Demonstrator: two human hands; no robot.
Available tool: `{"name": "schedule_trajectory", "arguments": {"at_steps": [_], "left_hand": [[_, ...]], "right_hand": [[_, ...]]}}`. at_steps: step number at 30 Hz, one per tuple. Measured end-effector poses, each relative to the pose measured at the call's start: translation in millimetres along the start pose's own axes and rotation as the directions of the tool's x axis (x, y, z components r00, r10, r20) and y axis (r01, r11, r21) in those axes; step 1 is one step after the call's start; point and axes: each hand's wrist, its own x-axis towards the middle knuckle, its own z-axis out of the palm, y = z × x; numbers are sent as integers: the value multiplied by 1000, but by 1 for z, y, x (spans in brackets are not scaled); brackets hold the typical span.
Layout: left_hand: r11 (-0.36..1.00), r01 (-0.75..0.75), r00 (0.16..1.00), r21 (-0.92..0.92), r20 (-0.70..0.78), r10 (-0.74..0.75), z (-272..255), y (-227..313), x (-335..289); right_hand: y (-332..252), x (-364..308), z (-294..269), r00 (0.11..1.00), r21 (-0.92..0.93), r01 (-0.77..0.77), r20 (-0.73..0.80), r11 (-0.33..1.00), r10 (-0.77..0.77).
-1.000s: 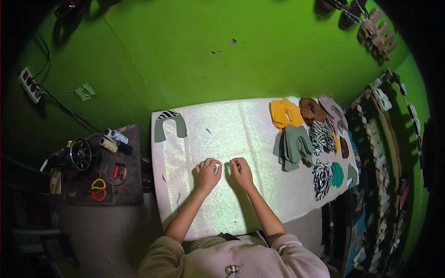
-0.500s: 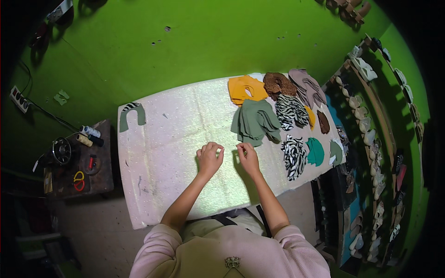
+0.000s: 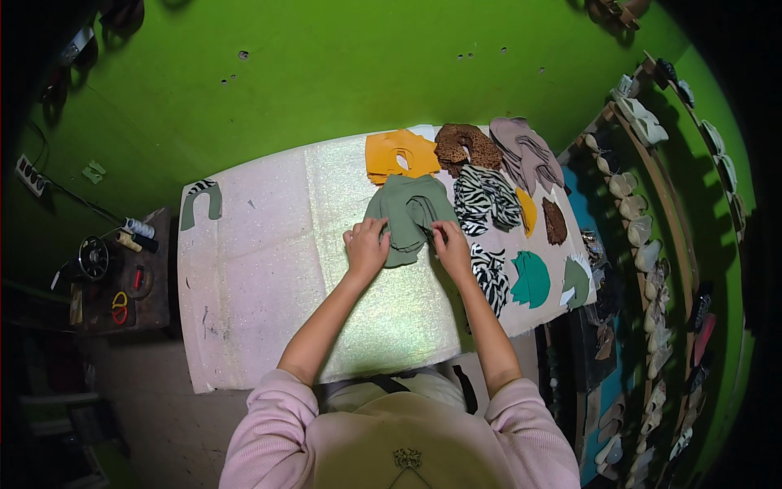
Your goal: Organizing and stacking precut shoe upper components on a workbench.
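Note:
A stack of sage-green curved cut pieces (image 3: 399,200) lies on the pale table in front of me. My left hand (image 3: 366,244) is at the stack's lower left edge, its fingers curled onto the material. On the opposite side, my right hand (image 3: 452,244) has thumb and fingertips closed at the stack's right edge. Just beyond the stack are yellow cut pieces (image 3: 401,155) with an oval opening. Zebra-striped pieces (image 3: 487,200) lie to its right, and another zebra-striped pile (image 3: 491,277) is partly hidden behind my right hand and forearm.
Brown spotted pieces (image 3: 466,148), mauve pieces (image 3: 521,151) and teal pieces (image 3: 531,279) lie on the table (image 3: 261,310). A green-and-zebra arch-shaped piece (image 3: 200,204) sits at its far left corner. A sewing machine handwheel (image 3: 93,257) stands left; shoe racks (image 3: 652,220) line the right.
Both hands, apart from the stack earlier, have moved forward onto the green pieces and closed at its two sides. The stack looks more gathered. The whole view has shifted slightly.

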Motion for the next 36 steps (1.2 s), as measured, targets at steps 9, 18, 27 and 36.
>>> {"name": "schedule_trajectory", "arguments": {"at_steps": [9, 18, 27, 36], "left_hand": [[994, 77, 997, 78, 9, -77, 30, 6, 49], [983, 90, 994, 158, 53, -99, 36, 5, 52], [993, -57, 994, 104, -83, 66, 38, 8, 49], [995, -91, 992, -49, -97, 86, 35, 9, 50]], "right_hand": [[39, 62, -5, 995, -113, 69, 80, 991, -60], [56, 88, 9, 965, -190, 83, 261, 978, -31], [49, 88, 7, 968, -194, 76, 250, 978, -26], [52, 73, 5, 981, -187, 184, 89, 965, -169]]}}
